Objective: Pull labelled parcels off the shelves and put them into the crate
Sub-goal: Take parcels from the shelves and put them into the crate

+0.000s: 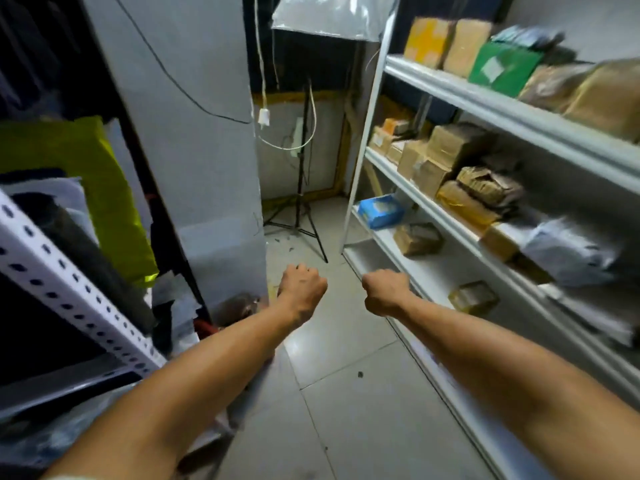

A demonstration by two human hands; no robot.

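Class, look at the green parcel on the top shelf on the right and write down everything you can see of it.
The green parcel is a flat-faced, box-like package in bright green wrapping, with a small pale label stuck on its front; the print is too blurred to read. It stands on the white top shelf at the front edge, leaning slightly. A brown taped box is close against its left side, a brown wrapped parcel sits to its right, and a bluish packet lies behind its top. Neither hand touches it.
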